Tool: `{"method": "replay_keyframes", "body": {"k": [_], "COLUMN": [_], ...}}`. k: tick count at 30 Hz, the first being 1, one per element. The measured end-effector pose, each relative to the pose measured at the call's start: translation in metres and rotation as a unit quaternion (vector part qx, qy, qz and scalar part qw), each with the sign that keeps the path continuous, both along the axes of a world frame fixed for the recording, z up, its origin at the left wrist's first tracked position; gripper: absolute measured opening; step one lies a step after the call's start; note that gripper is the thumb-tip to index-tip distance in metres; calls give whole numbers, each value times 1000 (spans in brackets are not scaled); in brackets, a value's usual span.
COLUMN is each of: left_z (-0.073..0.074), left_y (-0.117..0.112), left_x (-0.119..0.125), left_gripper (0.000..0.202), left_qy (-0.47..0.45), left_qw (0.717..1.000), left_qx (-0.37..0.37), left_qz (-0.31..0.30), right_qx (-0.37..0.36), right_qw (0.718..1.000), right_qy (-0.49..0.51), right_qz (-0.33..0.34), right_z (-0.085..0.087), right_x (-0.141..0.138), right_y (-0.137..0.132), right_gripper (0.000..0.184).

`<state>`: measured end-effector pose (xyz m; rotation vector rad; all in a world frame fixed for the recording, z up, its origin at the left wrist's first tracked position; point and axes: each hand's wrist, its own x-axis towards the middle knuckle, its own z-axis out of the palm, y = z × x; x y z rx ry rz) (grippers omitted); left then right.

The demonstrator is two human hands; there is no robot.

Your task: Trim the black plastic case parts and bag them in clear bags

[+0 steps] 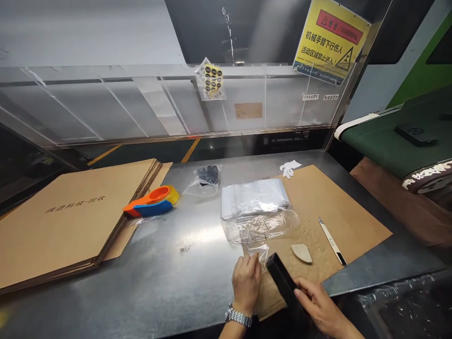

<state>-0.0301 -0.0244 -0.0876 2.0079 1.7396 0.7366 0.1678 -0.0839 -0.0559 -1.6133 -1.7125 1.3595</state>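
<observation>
My left hand [246, 285], with a metal watch at the wrist, is closed at the front of the table. Its fingertips pinch the edge of a clear plastic bag [263, 250]. My right hand [318, 301] grips a long black block-like part [280, 278], tilted up toward the left; its lower end is hidden in shadow. Just beyond my hands, a stack of clear plastic bags [254, 197] lies in a crumpled open wrapper [261, 226]. Right of it, a pale fan-shaped piece [302, 253] and a white cutter knife [332, 240] rest on a cardboard sheet [353, 221].
Flattened cartons [70, 207] are piled at left, beside an orange and blue tape dispenser [151, 202]. A bag with dark contents [206, 176] and a white glove [290, 168] lie farther back. At right runs a green conveyor [381, 136] carrying a black part [416, 134].
</observation>
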Motion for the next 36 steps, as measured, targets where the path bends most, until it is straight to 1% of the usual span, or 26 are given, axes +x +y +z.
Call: {"method": "replay_keyframes", "body": {"k": [2, 3, 4, 7, 9, 11, 13, 15, 18, 20, 23, 25, 27, 29, 32, 34, 36], "left_z": [3, 4, 4, 7, 9, 10, 12, 12, 11, 12, 15, 17, 18, 16, 12, 11, 13], "left_y": [0, 1, 1, 3, 4, 5, 7, 8, 11, 14, 16, 17, 15, 10, -1, -10, -18], "left_x": [1, 1, 1, -2, -4, -5, -4, -4, -4, -5, -7, -9, -11, -10, -3, 5, 14], "left_gripper": [24, 23, 23, 22, 25, 28, 31, 34, 37, 37, 35, 32, 30, 30, 35, 38, 36], "left_qy": [-27, -43, -57, -86, -98, -107, -115, -121, -128, -131, -128, -118, -96, -61, 4, 42, 74], "left_qw": [998, 996, 994, 985, 980, 977, 974, 971, 966, 963, 958, 956, 958, 966, 981, 985, 982], "left_qx": [-43, -64, -84, -134, -157, -173, -187, -199, -215, -222, -228, -225, -210, -181, -115, -68, -25], "left_qz": [-25, -39, -50, -68, -69, -68, -64, -58, -58, -72, -114, -146, -169, -173, -155, -155, -171], "right_qx": [-85, -114, -128, -126, -113, -93, -81, -86, -113, -123, -121, -108, -80, -43, -2, 23, 61], "right_qw": [992, 986, 984, 986, 989, 992, 994, 993, 987, 984, 988, 992, 997, 997, 991, 988, 983], "right_qy": [93, 119, 125, 103, 84, 69, 67, 79, 106, 114, 91, 58, 12, -43, -114, -145, -173], "right_qz": [9, 6, 1, -22, -38, -48, -41, -15, 38, 56, 41, 16, -13, -40, -64, -52, -20], "right_z": [-2, -6, -11, -25, -29, -27, -22, -15, -9, -8, -11, -15, -16, -16, -13, -12, -12], "right_x": [-1, -3, -4, -4, -2, 1, 5, 8, 14, 17, 17, 15, 12, 7, -3, -11, -18], "right_y": [-5, -7, -8, -9, -8, -6, -4, -4, -4, -4, -1, 2, 4, 2, -4, -8, -9], "right_gripper": [33, 34, 35, 33, 31, 29, 28, 29, 32, 34, 35, 36, 35, 33, 28, 28, 31]}}
